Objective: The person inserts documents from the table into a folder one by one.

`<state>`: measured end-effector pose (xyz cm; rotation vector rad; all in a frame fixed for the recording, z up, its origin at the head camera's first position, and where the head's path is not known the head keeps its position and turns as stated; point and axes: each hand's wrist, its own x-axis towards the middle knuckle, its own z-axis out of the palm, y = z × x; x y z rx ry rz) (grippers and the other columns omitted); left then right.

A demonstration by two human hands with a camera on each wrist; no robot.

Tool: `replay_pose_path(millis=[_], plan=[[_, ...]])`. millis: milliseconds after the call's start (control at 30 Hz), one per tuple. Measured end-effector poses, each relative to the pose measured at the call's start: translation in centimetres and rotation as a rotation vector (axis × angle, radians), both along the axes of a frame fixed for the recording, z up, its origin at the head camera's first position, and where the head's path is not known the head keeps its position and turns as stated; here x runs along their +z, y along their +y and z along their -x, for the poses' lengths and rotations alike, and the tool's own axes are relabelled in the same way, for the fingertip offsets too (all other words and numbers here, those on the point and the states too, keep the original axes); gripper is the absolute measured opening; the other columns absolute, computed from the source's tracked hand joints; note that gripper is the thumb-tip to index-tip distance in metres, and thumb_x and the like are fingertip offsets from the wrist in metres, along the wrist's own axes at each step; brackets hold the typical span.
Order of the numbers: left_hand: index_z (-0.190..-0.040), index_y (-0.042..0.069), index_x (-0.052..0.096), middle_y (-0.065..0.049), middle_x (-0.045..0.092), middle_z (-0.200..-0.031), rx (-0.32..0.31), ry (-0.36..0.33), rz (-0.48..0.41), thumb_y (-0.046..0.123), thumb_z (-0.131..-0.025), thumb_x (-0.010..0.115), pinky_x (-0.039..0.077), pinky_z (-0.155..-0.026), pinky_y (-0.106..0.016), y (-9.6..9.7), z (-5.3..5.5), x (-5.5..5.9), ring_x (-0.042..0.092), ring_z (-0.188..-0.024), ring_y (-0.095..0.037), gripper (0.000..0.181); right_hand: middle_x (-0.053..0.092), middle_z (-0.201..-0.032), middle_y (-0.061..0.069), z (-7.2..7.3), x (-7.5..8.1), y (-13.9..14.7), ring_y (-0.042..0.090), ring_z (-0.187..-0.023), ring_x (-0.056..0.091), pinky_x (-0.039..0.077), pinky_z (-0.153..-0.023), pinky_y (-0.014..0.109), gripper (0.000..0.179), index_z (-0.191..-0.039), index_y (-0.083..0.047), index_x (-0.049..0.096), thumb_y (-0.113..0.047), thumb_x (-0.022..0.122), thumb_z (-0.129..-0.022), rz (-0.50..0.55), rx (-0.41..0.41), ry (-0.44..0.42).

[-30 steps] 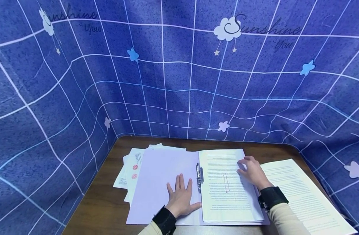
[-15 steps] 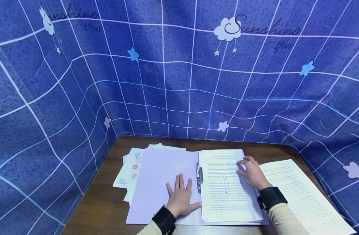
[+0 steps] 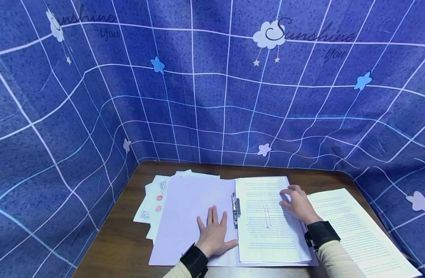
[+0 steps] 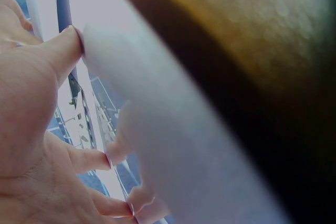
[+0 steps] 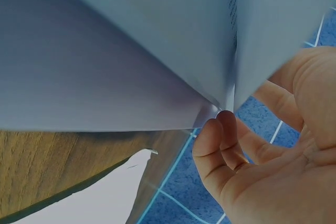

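Note:
A lilac folder lies spread on the table, with a metal clip along its fold. On its right half is a stack of printed paper, with a narrow reddish outline on the top page. My left hand rests with fingers spread on the bare left cover, thumb pointing toward the stack. My right hand is at the stack's right edge. In the right wrist view its curled fingers pinch the edge of a raised sheet of paper, which partly hides the hand.
Several loose sheets, some with red stamps, stick out from under the folder's left side. More printed sheets lie to the right, beyond my right forearm. The wooden table meets a blue gridded curtain at the back and sides.

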<state>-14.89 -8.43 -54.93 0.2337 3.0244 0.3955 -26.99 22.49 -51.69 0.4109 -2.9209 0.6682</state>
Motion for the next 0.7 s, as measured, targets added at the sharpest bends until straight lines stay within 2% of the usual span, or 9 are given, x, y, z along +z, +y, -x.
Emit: replay_pose_path(millis=[467,700], plan=[[-0.155,0.006,0.044,-0.034,0.021,-0.163,0.009,-0.017,0.000,0.075,-0.081,0.068,0.013,-0.107,-0.084,0.0,0.1,-0.2,0.017,-0.152,-0.051,0.105,0.051,-0.132,0.039,-0.6,0.6,1.0,0.060,-0.116,0.052,0.042,-0.095,0.068,0.053,-0.132,0.004,0.064,-0.009,0.083,-0.083,0.027,-0.004,0.041],[-0.155,0.006,0.044,-0.035,0.021,-0.163,0.003,-0.012,-0.003,0.076,-0.080,0.068,0.013,-0.107,-0.084,0.0,0.1,-0.2,0.017,-0.152,-0.051,0.106,0.046,-0.137,0.039,-1.0,0.9,2.6,0.061,-0.121,0.045,0.040,-0.096,0.072,0.055,-0.137,0.002,0.060,-0.008,0.079,-0.086,0.027,-0.060,0.007]])
